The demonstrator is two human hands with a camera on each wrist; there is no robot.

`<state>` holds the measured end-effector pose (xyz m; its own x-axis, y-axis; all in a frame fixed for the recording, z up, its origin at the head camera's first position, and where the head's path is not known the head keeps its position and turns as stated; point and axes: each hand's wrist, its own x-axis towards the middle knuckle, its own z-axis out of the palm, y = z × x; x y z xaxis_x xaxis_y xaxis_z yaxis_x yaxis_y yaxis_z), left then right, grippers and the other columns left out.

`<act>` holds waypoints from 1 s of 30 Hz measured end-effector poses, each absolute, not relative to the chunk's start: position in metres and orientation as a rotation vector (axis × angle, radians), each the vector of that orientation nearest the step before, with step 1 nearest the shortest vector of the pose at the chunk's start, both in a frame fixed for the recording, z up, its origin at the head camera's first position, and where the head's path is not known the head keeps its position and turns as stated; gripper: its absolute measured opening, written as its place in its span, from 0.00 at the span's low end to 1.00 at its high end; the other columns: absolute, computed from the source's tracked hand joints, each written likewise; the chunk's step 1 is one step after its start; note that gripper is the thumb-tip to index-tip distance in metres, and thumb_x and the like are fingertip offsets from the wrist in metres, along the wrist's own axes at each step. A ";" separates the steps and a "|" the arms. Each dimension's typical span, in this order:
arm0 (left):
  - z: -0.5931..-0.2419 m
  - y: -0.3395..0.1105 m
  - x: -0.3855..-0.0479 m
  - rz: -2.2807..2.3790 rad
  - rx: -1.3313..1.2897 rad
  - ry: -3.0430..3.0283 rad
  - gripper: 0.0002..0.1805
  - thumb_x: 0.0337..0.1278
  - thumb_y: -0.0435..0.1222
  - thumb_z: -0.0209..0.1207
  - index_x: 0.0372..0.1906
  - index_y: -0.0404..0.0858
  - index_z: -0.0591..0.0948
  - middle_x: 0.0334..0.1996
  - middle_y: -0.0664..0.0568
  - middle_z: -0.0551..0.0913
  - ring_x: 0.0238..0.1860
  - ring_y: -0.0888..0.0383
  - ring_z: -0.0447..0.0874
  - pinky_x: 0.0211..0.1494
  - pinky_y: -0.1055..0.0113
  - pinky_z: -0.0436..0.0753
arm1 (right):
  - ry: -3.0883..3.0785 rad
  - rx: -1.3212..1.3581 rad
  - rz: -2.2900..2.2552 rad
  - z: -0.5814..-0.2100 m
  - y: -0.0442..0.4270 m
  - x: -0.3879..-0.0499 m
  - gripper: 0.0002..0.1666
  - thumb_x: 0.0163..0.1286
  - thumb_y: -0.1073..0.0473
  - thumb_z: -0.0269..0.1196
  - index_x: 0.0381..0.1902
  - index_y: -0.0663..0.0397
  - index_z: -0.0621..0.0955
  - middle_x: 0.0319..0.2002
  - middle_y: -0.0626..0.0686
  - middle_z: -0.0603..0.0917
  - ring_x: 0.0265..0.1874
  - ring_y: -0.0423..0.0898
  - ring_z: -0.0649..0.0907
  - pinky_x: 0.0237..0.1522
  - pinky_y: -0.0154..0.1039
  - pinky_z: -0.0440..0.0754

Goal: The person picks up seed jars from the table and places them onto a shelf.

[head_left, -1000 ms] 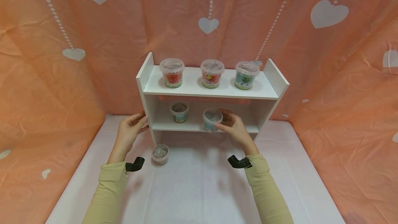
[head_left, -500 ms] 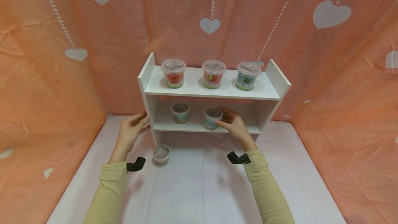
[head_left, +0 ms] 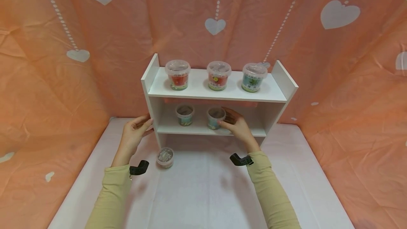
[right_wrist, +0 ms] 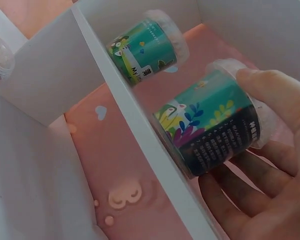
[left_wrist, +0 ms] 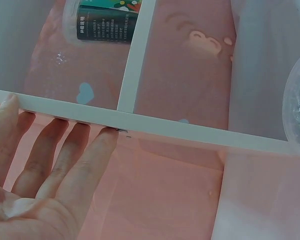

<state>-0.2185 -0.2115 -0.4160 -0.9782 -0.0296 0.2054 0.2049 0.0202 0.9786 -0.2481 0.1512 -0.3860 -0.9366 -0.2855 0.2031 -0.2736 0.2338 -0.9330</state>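
Observation:
My right hand point(head_left: 240, 128) grips a small lidded plastic tub point(right_wrist: 207, 120) with a teal and black label, its thumb at the lid side and fingers around the far side. This tub is at the front of the lower board point(head_left: 197, 130) of a white two-level shelf. Left of it on the same board stands a matching teal tub point(head_left: 184, 116). My left hand point(head_left: 133, 133) rests on the shelf's left side panel point(left_wrist: 190, 131), its fairly straight fingers touching the panel's outside and its thumb near the front edge.
Three lidded tubs stand on the top board: a red one point(head_left: 178, 77), another red one point(head_left: 218, 77) and a teal one point(head_left: 252, 80). A further lidded tub point(head_left: 165, 157) sits on the white table point(head_left: 190, 193) by the shelf's left foot. Orange cloth point(head_left: 178, 17) hangs behind and beside.
The right hand has moved the teal tub slightly back and left over the lower board, and it now looks more upright. My left hand keeps its place at the side panel.

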 end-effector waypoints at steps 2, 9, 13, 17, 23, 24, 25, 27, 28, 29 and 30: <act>-0.416 -0.212 -0.219 -2.081 -0.180 -2.116 0.29 0.64 0.38 0.59 0.63 0.24 0.69 0.58 0.38 0.75 0.46 0.65 0.81 0.50 0.59 0.82 | 2.465 -0.558 -1.864 -0.386 0.150 -0.249 0.36 0.64 0.68 0.65 0.68 0.68 0.66 0.60 0.68 0.72 0.56 0.61 0.76 0.58 0.48 0.76; -0.416 -0.211 -0.218 -2.085 -0.180 -2.123 0.29 0.65 0.38 0.59 0.64 0.24 0.69 0.59 0.34 0.72 0.47 0.66 0.80 0.51 0.56 0.81 | 2.443 -0.594 -1.936 -0.392 0.147 -0.254 0.35 0.63 0.69 0.66 0.66 0.69 0.67 0.59 0.69 0.73 0.57 0.62 0.75 0.60 0.51 0.75; -0.416 -0.212 -0.218 -2.080 -0.183 -2.123 0.30 0.64 0.39 0.59 0.64 0.24 0.69 0.60 0.34 0.71 0.47 0.66 0.80 0.51 0.56 0.81 | 2.427 -0.606 -1.986 -0.405 0.147 -0.263 0.35 0.62 0.70 0.66 0.66 0.66 0.68 0.59 0.68 0.74 0.56 0.60 0.76 0.59 0.48 0.76; -0.416 -0.212 -0.218 -2.072 -0.184 -2.126 0.29 0.64 0.39 0.59 0.64 0.24 0.69 0.59 0.36 0.73 0.47 0.65 0.81 0.51 0.56 0.81 | 2.398 -0.624 -2.001 -0.400 0.145 -0.260 0.35 0.62 0.71 0.65 0.67 0.68 0.67 0.59 0.69 0.73 0.56 0.62 0.75 0.59 0.49 0.76; -0.416 -0.212 -0.217 -2.073 -0.178 -2.124 0.29 0.64 0.38 0.59 0.64 0.24 0.69 0.58 0.39 0.74 0.46 0.65 0.81 0.51 0.56 0.81 | 2.379 -0.622 -1.991 -0.391 0.142 -0.253 0.36 0.63 0.72 0.64 0.67 0.69 0.65 0.61 0.69 0.71 0.56 0.63 0.75 0.57 0.47 0.77; -0.415 -0.212 -0.217 -2.073 -0.177 -2.126 0.29 0.64 0.38 0.59 0.64 0.24 0.69 0.58 0.39 0.74 0.46 0.65 0.81 0.51 0.57 0.81 | 2.377 -0.625 -1.992 -0.391 0.142 -0.253 0.36 0.63 0.72 0.65 0.67 0.69 0.65 0.60 0.69 0.71 0.56 0.63 0.75 0.57 0.46 0.77; -0.415 -0.212 -0.217 -2.071 -0.177 -2.129 0.29 0.64 0.38 0.59 0.64 0.24 0.69 0.58 0.39 0.74 0.47 0.65 0.81 0.51 0.57 0.81 | 2.371 -0.626 -1.995 -0.391 0.142 -0.253 0.37 0.62 0.72 0.65 0.67 0.69 0.65 0.60 0.69 0.72 0.56 0.63 0.75 0.56 0.45 0.77; -0.415 -0.212 -0.217 -2.070 -0.174 -2.134 0.29 0.64 0.38 0.59 0.64 0.24 0.69 0.58 0.38 0.74 0.47 0.65 0.81 0.51 0.56 0.81 | 2.374 -0.634 -1.993 -0.392 0.143 -0.253 0.37 0.62 0.72 0.65 0.68 0.68 0.65 0.60 0.68 0.72 0.55 0.62 0.76 0.55 0.44 0.78; -0.415 -0.212 -0.217 -2.069 -0.173 -2.136 0.29 0.64 0.39 0.59 0.64 0.25 0.69 0.58 0.38 0.74 0.47 0.66 0.81 0.51 0.56 0.81 | 2.376 -0.640 -1.990 -0.392 0.143 -0.254 0.37 0.62 0.72 0.65 0.68 0.68 0.65 0.60 0.68 0.72 0.55 0.62 0.76 0.55 0.44 0.78; -0.415 -0.212 -0.218 -2.069 -0.173 -2.139 0.29 0.65 0.39 0.59 0.64 0.25 0.69 0.58 0.38 0.73 0.47 0.66 0.80 0.52 0.55 0.80 | 2.375 -0.645 -1.991 -0.393 0.144 -0.254 0.37 0.62 0.72 0.65 0.68 0.68 0.64 0.60 0.68 0.72 0.55 0.62 0.76 0.55 0.44 0.78; -0.415 -0.212 -0.217 -2.071 -0.174 -2.140 0.29 0.65 0.39 0.59 0.64 0.25 0.69 0.59 0.37 0.73 0.47 0.66 0.80 0.52 0.55 0.80 | 2.374 -0.648 -1.993 -0.393 0.144 -0.254 0.38 0.62 0.72 0.65 0.68 0.68 0.64 0.60 0.68 0.72 0.55 0.62 0.75 0.56 0.44 0.77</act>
<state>-0.2175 -0.2117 -0.4149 -0.9807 -0.0263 0.1939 0.1929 0.0353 0.9806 -0.2543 0.1440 -0.3934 -0.9159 -0.2913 0.2762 -0.3225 0.1243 -0.9384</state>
